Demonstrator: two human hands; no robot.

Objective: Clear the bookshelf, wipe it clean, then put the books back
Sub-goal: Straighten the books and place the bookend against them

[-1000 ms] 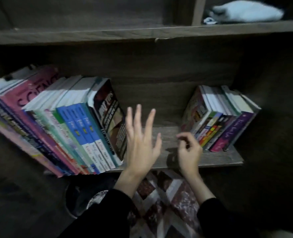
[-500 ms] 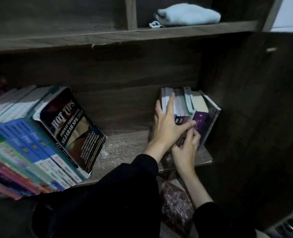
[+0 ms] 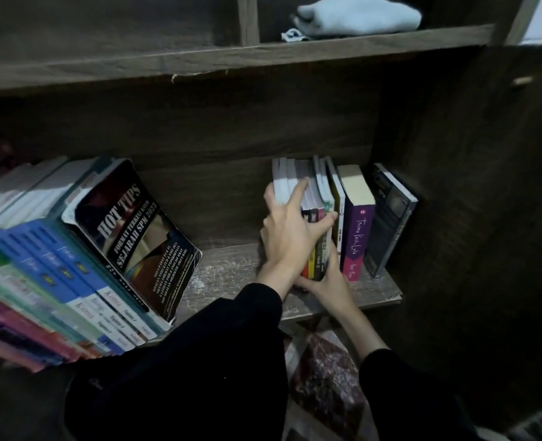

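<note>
Left hand [image 3: 290, 232] clamps the right-side paperbacks [image 3: 287, 175] across their spines, right hand [image 3: 331, 281] cups their near lower edge (probably heavy together, covers slippery): squeeze both flanks

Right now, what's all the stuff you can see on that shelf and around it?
bookshelf: one, dark brown, all around
leaning books: many, blue, green, pink, lower shelf left
Hot Tips book: one, black, right end of that row
held books: several, white-edged, lower shelf right
purple book: one, purple, right of held books
grey book: one, dark grey, far right
folded cloth: one, pale blue, upper shelf
patterned mat: one, red and white, below the shelf
left hand: one, black sleeve, grips held books' left side
right hand: one, black sleeve, grips their lower end
</note>
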